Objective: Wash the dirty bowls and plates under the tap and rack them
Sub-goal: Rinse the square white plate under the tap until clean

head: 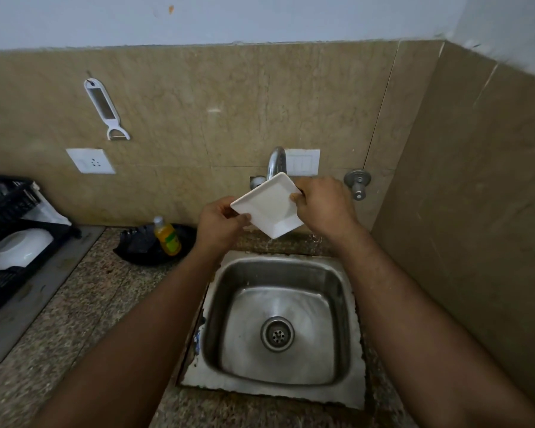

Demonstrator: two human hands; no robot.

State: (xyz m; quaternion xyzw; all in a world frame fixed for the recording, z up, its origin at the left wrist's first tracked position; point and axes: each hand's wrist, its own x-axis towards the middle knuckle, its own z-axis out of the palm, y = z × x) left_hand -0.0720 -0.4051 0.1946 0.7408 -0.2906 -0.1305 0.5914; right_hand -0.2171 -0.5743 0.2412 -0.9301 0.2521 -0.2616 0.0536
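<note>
Counted: two hands, the left hand (pixel 220 222) and the right hand (pixel 320 202), both pinching one square white plate (pixel 267 205) at opposite corners. Behind the grip, one tap (pixel 275 162); below it, one steel sink (pixel 278 319) with one drain (pixel 277 334). Left of the grip: one yellow bottle (pixel 166 236), one black tray (pixel 155 245), one black rack (pixel 10 230) with one white bowl (pixel 20 248). Up on the wall: one peeler (pixel 105 108), one socket (pixel 91 161), one switch plate (pixel 303 162), one valve (pixel 357 182).
</note>
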